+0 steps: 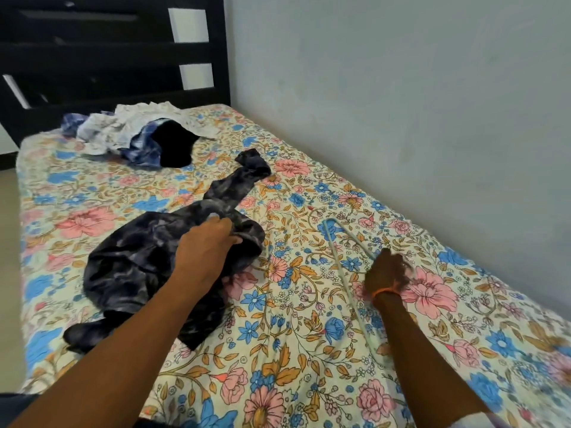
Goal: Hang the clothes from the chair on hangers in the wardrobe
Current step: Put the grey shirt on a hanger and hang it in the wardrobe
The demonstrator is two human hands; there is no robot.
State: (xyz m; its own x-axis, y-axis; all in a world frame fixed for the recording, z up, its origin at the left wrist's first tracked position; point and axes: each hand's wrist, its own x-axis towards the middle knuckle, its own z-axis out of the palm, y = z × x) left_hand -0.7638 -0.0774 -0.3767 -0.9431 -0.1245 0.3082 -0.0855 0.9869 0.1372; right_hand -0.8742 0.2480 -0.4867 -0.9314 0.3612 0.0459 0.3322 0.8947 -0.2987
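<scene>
At left centre of the frame the dark tie-dye garment (148, 267) lay crumpled on the floral bedsheet (278, 350). The left hand (205, 242) pinched a fold near its upper edge; finding the neck opening first would likely help. At right centre, the right hand (384, 271) held the pale wire hanger (335, 251), its exact grip blurred. More clothes (129, 137) waited upper left.
</scene>
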